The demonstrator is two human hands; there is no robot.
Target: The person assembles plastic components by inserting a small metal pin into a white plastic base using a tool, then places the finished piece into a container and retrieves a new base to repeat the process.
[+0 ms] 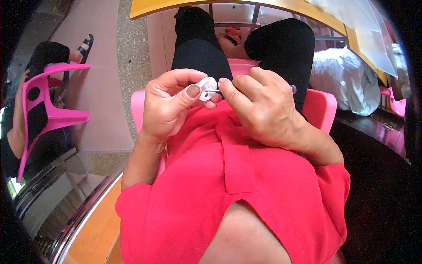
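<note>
Between the thumb and fingers of my left hand (169,99) is a small round white plastic piece (206,83), its hollow side turned toward my right hand. My right hand (263,103) is closed round a tool that looks like a screwdriver (213,90). Its thin metal shaft reaches leftward, and the tip lies at the inside of the white piece. Most of the handle is hidden in my fist; a clear rounded end (293,89) shows past it. Both hands are held above my lap, in front of my red top.
I sit on a pink plastic chair (323,110). A yellow-edged table (171,6) with clear plastic sheeting (369,35) stands ahead. White bags (343,77) lie to the right. At the left, another person (50,55) sits on a pink chair (66,115).
</note>
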